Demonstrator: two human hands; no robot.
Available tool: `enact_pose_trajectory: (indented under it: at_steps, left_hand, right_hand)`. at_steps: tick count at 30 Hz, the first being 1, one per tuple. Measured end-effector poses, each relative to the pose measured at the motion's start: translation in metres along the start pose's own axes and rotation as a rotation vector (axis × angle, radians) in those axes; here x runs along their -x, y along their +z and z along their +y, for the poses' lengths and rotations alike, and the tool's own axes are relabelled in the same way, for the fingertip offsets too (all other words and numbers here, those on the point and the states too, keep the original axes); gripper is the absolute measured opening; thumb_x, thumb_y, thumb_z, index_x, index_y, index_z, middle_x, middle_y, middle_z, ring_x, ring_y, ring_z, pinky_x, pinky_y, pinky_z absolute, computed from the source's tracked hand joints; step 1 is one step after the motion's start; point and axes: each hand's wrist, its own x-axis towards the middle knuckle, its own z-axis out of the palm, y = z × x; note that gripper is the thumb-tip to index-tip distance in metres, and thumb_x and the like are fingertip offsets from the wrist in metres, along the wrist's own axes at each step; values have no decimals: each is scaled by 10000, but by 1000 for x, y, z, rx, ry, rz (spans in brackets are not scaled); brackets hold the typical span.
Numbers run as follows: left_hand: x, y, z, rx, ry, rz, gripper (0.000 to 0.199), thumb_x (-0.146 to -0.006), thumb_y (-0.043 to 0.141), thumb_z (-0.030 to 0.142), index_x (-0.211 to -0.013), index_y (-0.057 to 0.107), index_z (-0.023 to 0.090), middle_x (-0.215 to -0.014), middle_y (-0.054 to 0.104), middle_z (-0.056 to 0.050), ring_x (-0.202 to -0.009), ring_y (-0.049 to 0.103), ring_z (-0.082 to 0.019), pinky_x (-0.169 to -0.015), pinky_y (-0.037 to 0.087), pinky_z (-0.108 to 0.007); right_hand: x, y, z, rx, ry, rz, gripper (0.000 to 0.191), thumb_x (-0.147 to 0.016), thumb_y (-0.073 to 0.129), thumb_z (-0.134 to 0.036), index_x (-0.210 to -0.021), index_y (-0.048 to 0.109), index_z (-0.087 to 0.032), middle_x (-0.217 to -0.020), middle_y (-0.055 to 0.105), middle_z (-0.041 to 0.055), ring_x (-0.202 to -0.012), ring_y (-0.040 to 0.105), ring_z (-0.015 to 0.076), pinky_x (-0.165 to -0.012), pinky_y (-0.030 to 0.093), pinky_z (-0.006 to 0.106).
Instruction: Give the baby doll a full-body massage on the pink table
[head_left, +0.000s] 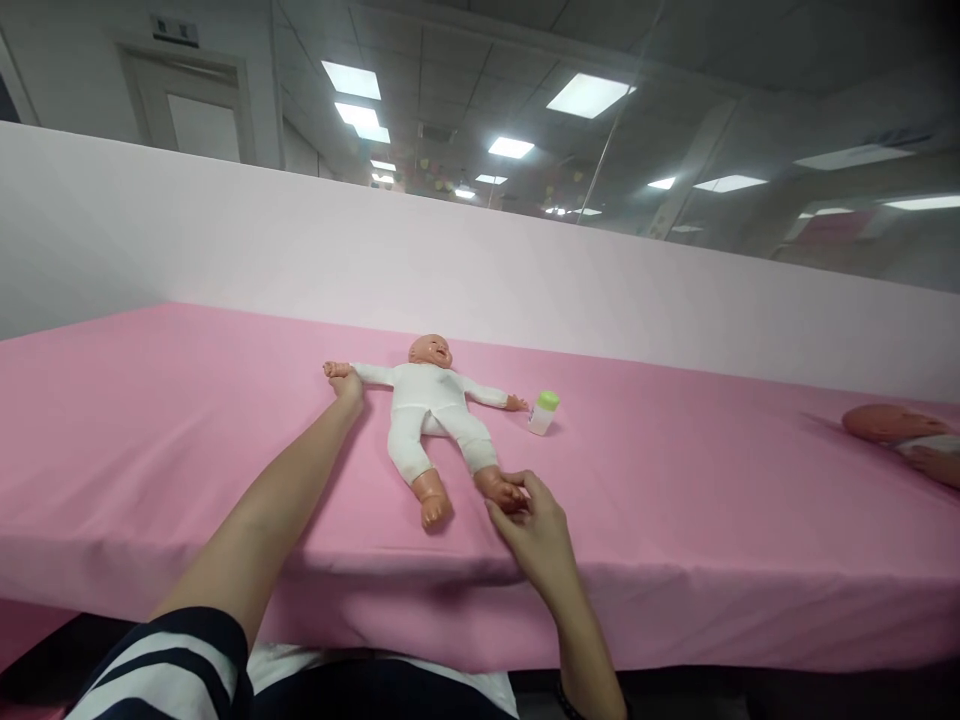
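A baby doll point(429, 388) with a white cloth body lies on its back on the pink-covered table, its head away from me. Its arms are spread out to both sides. My left hand point(346, 383) is closed around the doll's arm on the left, just by its wrist. Between the thumb and fingers of my right hand point(536, 520) is the doll's foot on the right side. The other foot rests on the cloth near the table edge. Close to the doll's hand on the right stands a small clear bottle point(542, 414) with a light green cap.
The pink cloth point(697, 480) covers the table and hangs over its front edge. Another doll point(892, 425) lies at the far right, cut off by the frame. A low white wall point(480, 265) runs behind the table, with glass above it.
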Motion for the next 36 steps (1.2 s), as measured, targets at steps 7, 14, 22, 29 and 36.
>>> enact_pose_trajectory:
  at_steps: [7, 14, 22, 29, 36]
  left_hand:
    - [46, 22, 33, -120, 276, -485, 273, -823, 646, 203, -1095, 628, 221, -1092, 702, -73, -1039, 654, -237, -977, 518, -394]
    - [27, 12, 30, -183, 194, -355, 300, -885, 593, 238, -1181, 547, 216, -1154, 675, -109, -1055, 657, -249, -925, 534, -403]
    - [-5, -4, 7, -184, -231, 64, 194, -939, 504, 248, -1117, 460, 183, -1053, 612, -150, -1051, 646, -306, -898, 527, -460]
    - [32, 17, 28, -203, 246, -367, 259, -908, 557, 214, -1166, 536, 225, -1175, 659, -103, -1081, 642, -241, -969, 520, -412]
    - [39, 17, 26, -253, 383, -533, 312, -911, 543, 199, -1220, 580, 235, -1200, 675, -100, -1093, 643, -256, -969, 524, -442]
  right_hand:
    - [-88, 38, -45, -70, -202, 11, 295, -777, 669, -313, -1052, 642, -209, -1061, 699, 89, -958, 659, 256, -803, 567, 386]
    - [-73, 41, -43, -134, -149, 67, 331, -797, 688, -350, -1099, 664, -216, -1091, 718, 98, -991, 678, 270, -824, 574, 392]
    - [-2, 5, -1, -63, 25, 75, 368, -797, 698, -412, -1103, 660, -211, -1037, 729, 100, -895, 702, 260, -764, 595, 371]
    - [-74, 42, -41, -43, -227, 20, 350, -845, 635, -328, -1181, 646, -228, -1170, 707, 84, -1051, 663, 256, -922, 544, 409]
    - [-81, 51, -47, -101, -175, -1, 324, -836, 637, -317, -1150, 619, -240, -1158, 712, 80, -1069, 664, 266, -947, 526, 433]
